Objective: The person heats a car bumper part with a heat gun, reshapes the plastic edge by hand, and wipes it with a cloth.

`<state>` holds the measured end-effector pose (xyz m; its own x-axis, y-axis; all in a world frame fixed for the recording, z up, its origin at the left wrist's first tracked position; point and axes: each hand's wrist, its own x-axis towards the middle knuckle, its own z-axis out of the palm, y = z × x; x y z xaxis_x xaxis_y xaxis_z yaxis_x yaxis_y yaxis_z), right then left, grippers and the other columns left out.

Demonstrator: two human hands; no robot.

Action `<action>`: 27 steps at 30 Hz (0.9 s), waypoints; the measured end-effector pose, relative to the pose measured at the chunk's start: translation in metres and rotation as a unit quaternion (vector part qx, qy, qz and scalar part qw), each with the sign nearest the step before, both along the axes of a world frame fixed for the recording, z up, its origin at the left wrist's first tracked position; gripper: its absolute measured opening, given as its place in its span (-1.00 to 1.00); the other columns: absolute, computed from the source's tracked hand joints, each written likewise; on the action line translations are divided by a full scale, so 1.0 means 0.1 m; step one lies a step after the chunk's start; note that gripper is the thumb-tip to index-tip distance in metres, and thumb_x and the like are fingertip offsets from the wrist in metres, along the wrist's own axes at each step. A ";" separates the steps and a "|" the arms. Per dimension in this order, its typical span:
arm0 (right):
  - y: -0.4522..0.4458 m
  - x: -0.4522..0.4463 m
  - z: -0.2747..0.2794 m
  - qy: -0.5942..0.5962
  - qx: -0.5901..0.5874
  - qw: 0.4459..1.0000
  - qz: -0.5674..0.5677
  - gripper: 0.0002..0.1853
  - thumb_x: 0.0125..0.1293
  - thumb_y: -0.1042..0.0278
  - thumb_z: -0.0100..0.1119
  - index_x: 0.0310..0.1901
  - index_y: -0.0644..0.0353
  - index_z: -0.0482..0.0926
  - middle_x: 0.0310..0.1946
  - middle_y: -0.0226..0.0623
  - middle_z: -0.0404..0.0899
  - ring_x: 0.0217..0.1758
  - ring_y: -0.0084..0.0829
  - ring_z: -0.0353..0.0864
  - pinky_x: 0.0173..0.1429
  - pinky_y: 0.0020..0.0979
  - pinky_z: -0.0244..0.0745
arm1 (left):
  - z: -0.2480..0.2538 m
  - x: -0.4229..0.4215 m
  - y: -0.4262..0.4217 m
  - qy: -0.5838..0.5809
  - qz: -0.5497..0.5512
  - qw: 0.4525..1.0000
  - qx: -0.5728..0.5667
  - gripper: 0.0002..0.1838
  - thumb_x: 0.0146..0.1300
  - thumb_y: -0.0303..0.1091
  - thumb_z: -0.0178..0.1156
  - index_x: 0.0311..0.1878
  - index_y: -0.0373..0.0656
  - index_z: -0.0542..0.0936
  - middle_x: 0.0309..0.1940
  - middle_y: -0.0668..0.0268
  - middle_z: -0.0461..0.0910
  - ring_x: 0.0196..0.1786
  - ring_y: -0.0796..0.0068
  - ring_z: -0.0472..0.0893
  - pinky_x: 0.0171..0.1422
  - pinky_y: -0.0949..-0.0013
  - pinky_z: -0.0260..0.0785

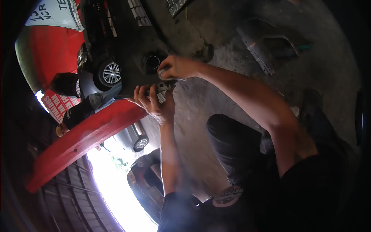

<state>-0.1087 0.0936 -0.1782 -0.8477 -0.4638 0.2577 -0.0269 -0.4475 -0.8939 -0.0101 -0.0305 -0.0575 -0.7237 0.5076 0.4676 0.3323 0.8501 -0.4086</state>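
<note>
A long car panel that looks like a bumper lies in front of me, with a red face and a dark side that has a round hole in it. My left hand is wrapped over the panel's end, where a pale slotted edge shows beside the fingers. Just above it, my right hand is closed, with fingertips pinched close to the same end. Something greyish may be between those fingers; it is too small and dim to make out.
A curved fender-like part lies on the concrete floor. A car with an alloy wheel stands beyond the panel, near a person in dark clothing. Other cars stand by the bright opening. My bent knee is close below.
</note>
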 end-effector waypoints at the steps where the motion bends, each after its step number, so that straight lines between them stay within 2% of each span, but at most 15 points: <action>1: -0.02 -0.03 -0.10 -0.070 -0.040 0.997 -0.010 -0.58 0.25 0.20 0.37 0.12 0.18 0.78 -0.08 -0.23 0.80 -0.05 -0.47 0.75 0.12 -0.44 0.59 | 0.02 0.04 0.00 -0.010 0.006 1.000 0.004 -0.30 -0.15 -0.14 0.75 0.06 -0.05 0.60 0.13 0.21 0.56 0.39 -0.07 0.47 0.65 -0.44 -0.09; 3: 0.10 -0.12 -0.28 -0.211 -0.112 0.971 -0.029 -0.56 0.22 0.17 0.39 0.09 0.17 0.79 -0.11 -0.19 0.82 -0.07 -0.42 0.77 0.08 -0.41 0.61 | 0.04 0.09 -0.04 -0.018 0.002 1.000 -0.001 -0.31 -0.14 -0.15 0.74 0.07 -0.06 0.60 0.15 0.20 0.57 0.40 -0.08 0.46 0.66 -0.44 -0.10; 4: 0.11 -0.16 -0.40 -0.168 -0.132 0.973 -0.085 -0.61 0.25 0.19 0.32 0.06 0.19 0.79 -0.16 -0.22 0.80 -0.12 -0.45 0.75 0.01 -0.40 0.60 | 0.05 0.08 -0.04 -0.018 -0.002 1.000 -0.001 -0.31 -0.13 -0.16 0.74 0.08 -0.07 0.60 0.17 0.20 0.57 0.41 -0.09 0.45 0.66 -0.44 -0.10; 7: 0.10 -0.14 -0.77 -0.271 -0.065 0.957 -0.077 -0.61 0.23 0.23 0.30 0.04 0.22 0.76 -0.24 -0.23 0.77 -0.18 -0.45 0.73 -0.04 -0.39 0.58 | 0.09 0.09 -0.05 -0.050 0.003 0.999 0.020 -0.37 -0.11 -0.16 0.70 0.06 -0.03 0.65 0.14 0.21 0.53 0.42 -0.08 0.43 0.66 -0.49 -0.18; 10: 0.10 0.05 -0.93 -0.304 -0.080 0.945 -0.094 -0.59 0.21 0.22 0.28 0.05 0.25 0.73 -0.25 -0.23 0.74 -0.18 -0.39 0.72 -0.05 -0.34 0.56 | 0.16 0.07 -0.02 -0.082 0.009 0.997 0.012 -0.38 -0.07 -0.18 0.68 0.09 -0.03 0.65 0.17 0.21 0.54 0.44 -0.10 0.42 0.67 -0.48 -0.20; 13: -0.04 0.15 -1.07 -0.304 -0.062 0.938 -0.155 -0.56 0.19 0.20 0.32 0.06 0.26 0.72 -0.19 -0.21 0.76 -0.12 -0.36 0.73 -0.01 -0.33 0.57 | 0.21 0.08 -0.03 -0.093 0.014 0.996 -0.001 -0.40 -0.03 -0.18 0.67 0.10 -0.03 0.65 0.20 0.19 0.54 0.48 -0.11 0.40 0.69 -0.48 -0.23; 16: 0.13 0.14 -0.88 -0.278 -0.069 0.951 -0.117 -0.56 0.19 0.20 0.35 0.06 0.28 0.71 -0.14 -0.17 0.75 -0.07 -0.34 0.73 0.02 -0.32 0.57 | 0.22 0.08 -0.02 -0.084 0.011 0.996 -0.027 -0.36 0.00 -0.23 0.66 0.16 -0.09 0.60 0.21 0.18 0.56 0.47 -0.10 0.41 0.68 -0.40 -0.10; 19: 0.23 0.07 -0.64 -0.224 -0.098 0.967 -0.073 -0.51 0.20 0.16 0.38 0.10 0.30 0.69 -0.13 -0.13 0.75 -0.08 -0.36 0.73 0.02 -0.34 0.57 | 0.20 0.08 -0.01 -0.078 0.010 0.996 -0.029 -0.34 0.00 -0.21 0.66 0.17 -0.09 0.60 0.22 0.17 0.55 0.48 -0.09 0.41 0.68 -0.36 -0.09; 22: 0.14 0.01 -0.51 -0.186 -0.154 0.970 -0.017 -0.53 0.23 0.20 0.41 0.12 0.28 0.70 -0.11 -0.16 0.75 -0.08 -0.43 0.72 0.01 -0.39 0.57 | 0.19 0.06 0.01 -0.075 0.008 0.997 -0.025 -0.33 0.01 -0.20 0.66 0.19 -0.08 0.59 0.23 0.17 0.54 0.48 -0.10 0.40 0.69 -0.36 -0.08; 25: 0.20 0.09 -0.32 -0.176 -0.177 0.968 0.039 -0.59 0.35 0.31 0.39 0.19 0.25 0.67 -0.09 -0.30 0.74 -0.05 -0.54 0.68 0.01 -0.47 0.57 | 0.19 0.06 -0.01 -0.073 0.001 0.997 -0.024 -0.30 -0.01 -0.18 0.68 0.20 -0.07 0.58 0.24 0.17 0.54 0.49 -0.11 0.39 0.68 -0.40 -0.10; 27: 0.33 0.13 -0.17 -0.155 -0.185 0.967 0.086 -0.63 0.36 0.34 0.40 0.16 0.23 0.70 -0.06 -0.31 0.76 0.00 -0.55 0.69 0.07 -0.48 0.56 | 0.17 0.06 0.02 -0.067 0.005 0.998 -0.015 -0.30 -0.03 -0.14 0.69 0.18 -0.07 0.59 0.24 0.18 0.54 0.50 -0.11 0.38 0.67 -0.43 -0.12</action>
<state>-0.0954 0.1268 -0.1957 -0.8287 -0.5302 0.1794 0.3197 -0.7114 -0.6259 -0.0037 -0.0288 -0.0406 -0.7837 0.5125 0.3510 0.3772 0.8416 -0.3866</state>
